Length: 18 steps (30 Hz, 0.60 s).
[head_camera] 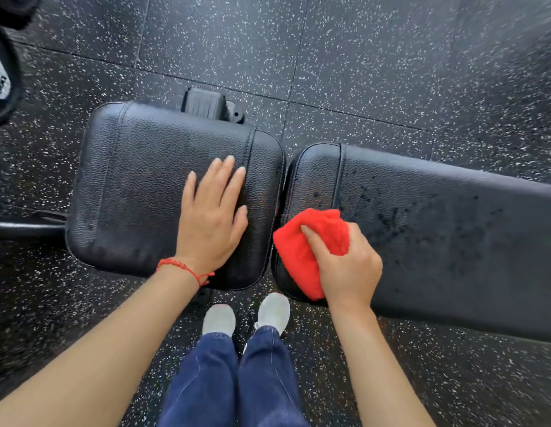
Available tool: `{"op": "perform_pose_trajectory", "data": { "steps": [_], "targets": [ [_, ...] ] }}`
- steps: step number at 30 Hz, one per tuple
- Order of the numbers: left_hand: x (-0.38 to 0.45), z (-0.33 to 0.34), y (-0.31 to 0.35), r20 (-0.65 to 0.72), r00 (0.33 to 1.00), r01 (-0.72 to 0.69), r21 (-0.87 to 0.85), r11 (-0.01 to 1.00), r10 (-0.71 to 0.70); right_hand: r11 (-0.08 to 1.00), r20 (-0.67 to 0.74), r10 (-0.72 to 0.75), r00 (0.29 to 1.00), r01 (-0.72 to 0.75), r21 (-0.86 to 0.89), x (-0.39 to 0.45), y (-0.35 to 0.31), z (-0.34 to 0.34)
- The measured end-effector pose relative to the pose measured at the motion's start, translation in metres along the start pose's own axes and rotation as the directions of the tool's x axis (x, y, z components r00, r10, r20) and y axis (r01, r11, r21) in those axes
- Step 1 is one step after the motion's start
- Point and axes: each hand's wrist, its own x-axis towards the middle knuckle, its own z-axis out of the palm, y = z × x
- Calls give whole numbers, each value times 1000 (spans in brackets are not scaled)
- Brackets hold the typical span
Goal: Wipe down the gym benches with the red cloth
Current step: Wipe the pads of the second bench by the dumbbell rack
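Observation:
A black padded gym bench lies across the view in two parts: a short seat pad (138,186) on the left and a long back pad (453,241) running off to the right, dotted with small wet specks. My left hand (211,215) rests flat on the seat pad with straight fingers, near its right end. My right hand (345,266) grips a bunched red cloth (302,257) and holds it on the near left corner of the back pad, beside the gap between the pads.
Speckled black rubber floor (360,57) surrounds the bench. A black bench foot (206,104) sticks out behind the seat pad, and a frame bar (24,226) runs left. Weight equipment (3,72) sits at the far left. My own white shoes (246,317) stand close to the bench.

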Motion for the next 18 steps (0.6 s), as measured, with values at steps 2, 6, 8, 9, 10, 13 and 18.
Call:
{"op": "perform_pose_trajectory", "data": {
  "steps": [2,6,8,9,10,13,18],
  "targets": [
    [5,12,13,37,999,2,22,1000,-3,999,-10,-43,999,43,-27,3,5,7],
    [6,21,15,48,999,5,69,998,-8,992,-96,-115,989,109,-64,27,1,18],
    [6,20,13,45,999,-2,66,998,-1,992,-134,-110,985,102,-72,42,-7,21],
    [6,19,13,46,999,-3,66,998,0,993,-155,-99,983,89,-74,51,-13,23],
    [7,20,14,45,999,-1,68,998,-2,994,-171,-86,982,73,-82,62,-18,23],
    [6,20,15,38,999,5,71,997,-7,995,-143,-37,989,23,-100,88,-29,24],
    [5,20,13,32,999,-8,72,997,5,990,-156,-36,987,14,-140,74,-28,20]
  ]
}}
